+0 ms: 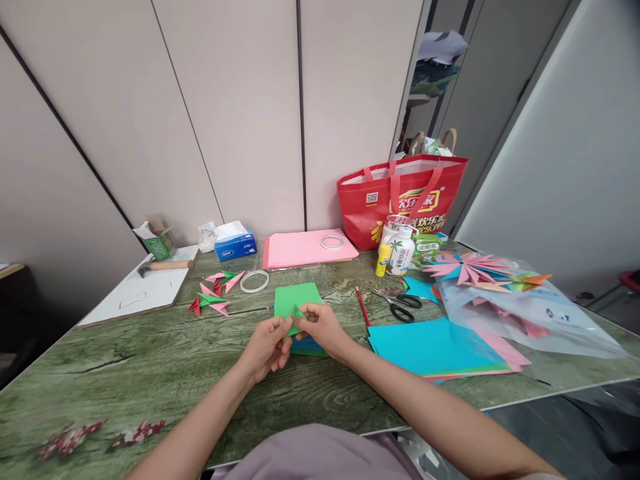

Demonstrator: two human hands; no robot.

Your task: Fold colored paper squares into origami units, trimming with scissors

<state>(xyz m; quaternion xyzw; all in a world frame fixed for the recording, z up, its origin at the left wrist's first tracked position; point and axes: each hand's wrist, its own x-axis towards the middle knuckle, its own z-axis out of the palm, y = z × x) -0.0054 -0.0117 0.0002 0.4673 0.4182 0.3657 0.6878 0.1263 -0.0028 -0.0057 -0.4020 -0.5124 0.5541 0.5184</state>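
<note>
Between my two hands is a small folded piece of green paper (296, 323), with a raised pointed flap. My left hand (267, 347) pinches its left side, fingers curled. From the right, my right hand (320, 328) grips the flap with thumb and fingers. Just beneath and behind them lies a stack of square paper with a green sheet (299, 297) on top and blue showing near the bottom. Folded pink, red and green paper pieces (214, 293) lie to the left, beside a roll of tape (255, 281).
A red pencil (363, 307), black-handled scissors (401, 310) and blue paper sheets (435, 350) lie right. Behind stand a glue stick (383, 261), white bottle (401, 251) and red bag (365, 213). A hammer (167, 265) rests on a white board (150, 293) at left, near a tissue box (235, 247).
</note>
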